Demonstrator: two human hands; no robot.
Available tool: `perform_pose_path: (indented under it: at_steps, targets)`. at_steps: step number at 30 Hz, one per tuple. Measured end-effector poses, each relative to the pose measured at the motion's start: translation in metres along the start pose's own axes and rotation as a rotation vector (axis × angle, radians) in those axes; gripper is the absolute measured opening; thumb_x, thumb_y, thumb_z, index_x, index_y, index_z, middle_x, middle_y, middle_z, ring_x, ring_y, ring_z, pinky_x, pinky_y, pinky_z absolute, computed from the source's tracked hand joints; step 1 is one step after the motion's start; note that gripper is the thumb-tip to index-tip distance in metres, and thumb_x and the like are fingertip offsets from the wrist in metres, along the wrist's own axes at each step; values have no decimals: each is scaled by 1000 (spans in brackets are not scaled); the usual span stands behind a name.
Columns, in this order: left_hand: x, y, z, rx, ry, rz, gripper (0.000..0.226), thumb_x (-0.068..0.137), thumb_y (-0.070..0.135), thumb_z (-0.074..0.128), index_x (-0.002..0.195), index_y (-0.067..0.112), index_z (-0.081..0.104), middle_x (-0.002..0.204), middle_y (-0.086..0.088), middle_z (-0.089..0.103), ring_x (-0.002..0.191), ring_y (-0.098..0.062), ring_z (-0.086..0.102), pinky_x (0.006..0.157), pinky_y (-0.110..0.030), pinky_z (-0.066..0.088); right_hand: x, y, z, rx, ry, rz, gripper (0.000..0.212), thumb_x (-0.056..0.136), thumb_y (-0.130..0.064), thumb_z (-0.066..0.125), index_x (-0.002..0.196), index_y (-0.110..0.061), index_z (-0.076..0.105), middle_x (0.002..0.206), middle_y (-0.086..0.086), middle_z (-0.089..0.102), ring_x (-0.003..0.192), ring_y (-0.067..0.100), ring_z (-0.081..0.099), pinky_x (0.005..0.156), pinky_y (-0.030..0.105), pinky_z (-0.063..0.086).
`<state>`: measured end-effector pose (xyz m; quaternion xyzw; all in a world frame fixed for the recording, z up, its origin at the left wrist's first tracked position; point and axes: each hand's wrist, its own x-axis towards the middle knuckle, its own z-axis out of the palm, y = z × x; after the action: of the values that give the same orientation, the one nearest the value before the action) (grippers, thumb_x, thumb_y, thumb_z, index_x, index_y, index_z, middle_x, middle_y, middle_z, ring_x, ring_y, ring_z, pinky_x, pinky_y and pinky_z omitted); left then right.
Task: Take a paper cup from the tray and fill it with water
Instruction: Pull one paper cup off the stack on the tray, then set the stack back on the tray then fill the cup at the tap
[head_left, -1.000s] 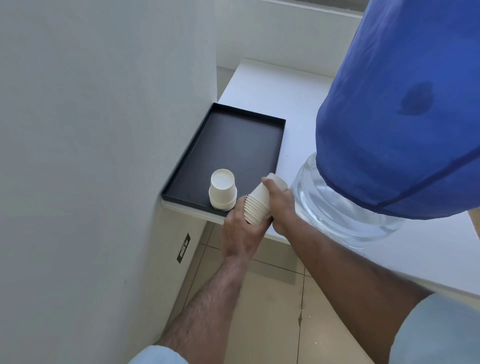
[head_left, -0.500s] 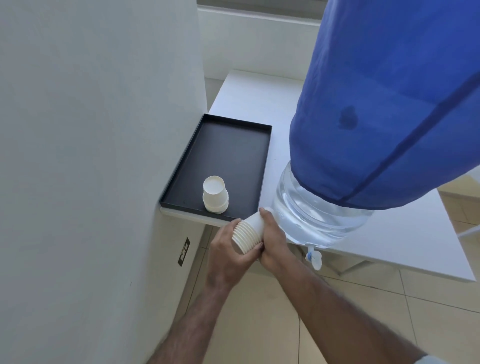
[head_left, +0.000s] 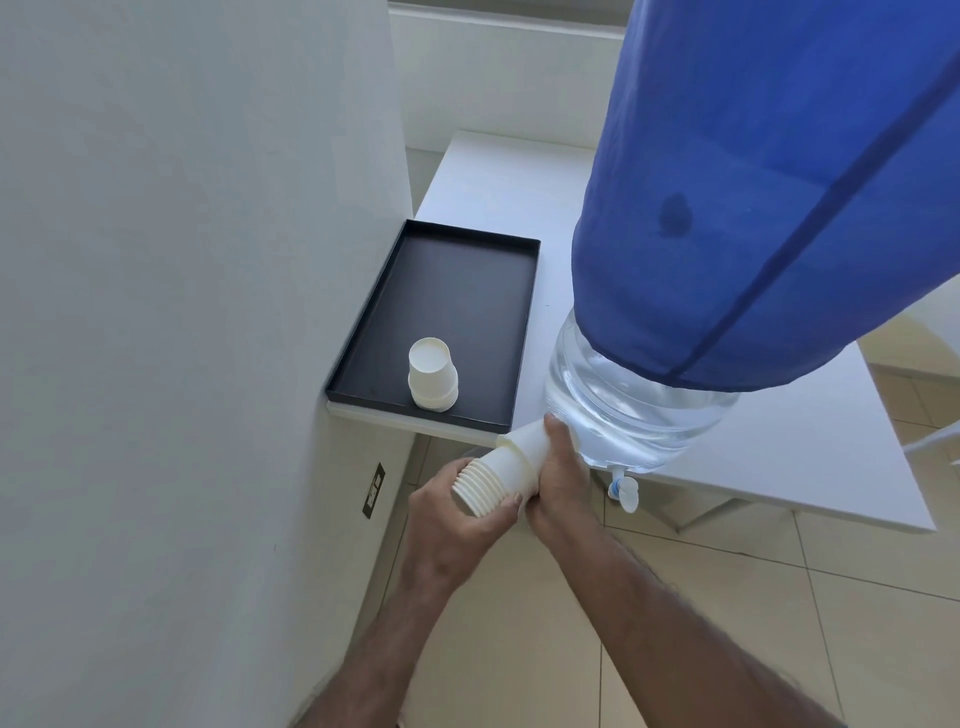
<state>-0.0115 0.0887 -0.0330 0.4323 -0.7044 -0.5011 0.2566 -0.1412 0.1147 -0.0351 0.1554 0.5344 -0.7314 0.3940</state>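
Observation:
A stack of white paper cups (head_left: 501, 470) lies on its side between both hands, below the table's front edge. My left hand (head_left: 457, 519) grips the rim end of the stack. My right hand (head_left: 558, 483) is closed around the top cup at the stack's base end, which sits slightly pulled off the rest. A second short stack of upside-down cups (head_left: 432, 374) stands near the front of the black tray (head_left: 467, 291). The water bottle (head_left: 623, 410) under a blue cover stands right of the tray, its small tap (head_left: 622, 488) just right of my right hand.
The white table (head_left: 779, 457) carries the tray and bottle. A white wall (head_left: 182, 312) stands close on the left, with a dark socket plate (head_left: 375, 491) low on it. Beige tiled floor (head_left: 753, 597) lies below.
Both hands have brought the cup stack down from over the tray's front corner to below the table edge. The top cup now sits slightly apart from the stack.

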Motion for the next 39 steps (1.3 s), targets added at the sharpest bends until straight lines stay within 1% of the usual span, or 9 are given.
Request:
perform_pose_path:
  at_steps: [4,8,14,21,26,29,33,36,39]
  targets:
    - [-12,-15,-8,-205,-35,-176,65,55,54,79,111,22,67,89,0,74,72,-11,68,59,-25,55,3,-14,-8,-4,-86,23,37,85,-38,70,106,-12,55,80,11,68,66,25,67,67,41,55]
    - [-17,-32,-16,-719,-159,-407,72,63,41,80,127,14,62,106,-14,71,88,-27,69,74,-43,61,-1,-20,-21,101,-59,106,35,90,-41,66,110,-16,53,90,9,64,76,24,65,70,42,55]
    - [-3,-30,-5,-1168,-120,-560,66,70,37,82,123,4,61,103,-18,72,91,-31,66,85,-42,59,-16,-18,-48,253,-48,267,28,96,-38,59,101,-11,54,89,16,65,83,34,64,67,49,62]
    - [52,-15,22,-1101,47,-601,52,74,46,71,117,17,65,95,-4,72,79,-15,64,71,-28,49,-28,-9,-103,246,-64,433,24,92,-32,63,95,-8,59,87,19,66,84,37,63,58,50,62]
    - [94,-13,47,-754,121,-365,41,82,23,79,118,10,66,98,1,73,82,-9,68,75,-27,53,-32,-3,-138,250,-31,473,30,93,-34,59,82,-6,59,68,18,69,65,38,68,63,49,62]
    - [109,-13,59,-532,171,-200,39,79,19,83,114,11,68,99,-1,74,78,-1,68,68,-12,53,-34,-3,-149,262,-10,499,34,93,-36,57,81,-5,58,64,19,67,56,39,69,58,52,62]
    - [120,-20,75,-325,274,-68,56,74,19,87,122,8,61,108,-9,70,87,-17,68,61,-8,50,-37,-6,-162,244,21,497,36,95,-35,55,82,-1,57,59,20,65,50,41,67,50,53,60]
    - [125,-30,87,-186,327,18,66,73,18,87,129,6,55,118,-10,63,96,-23,63,79,-28,57,-39,-8,-172,238,41,496,37,96,-34,53,83,0,55,57,22,63,47,42,66,48,54,59]
    - [128,-43,96,-84,373,59,73,76,18,85,137,4,48,131,-14,57,120,-32,55,103,-47,47,-39,-9,-181,242,50,505,37,98,-33,50,84,0,56,58,23,63,49,44,66,49,55,58]
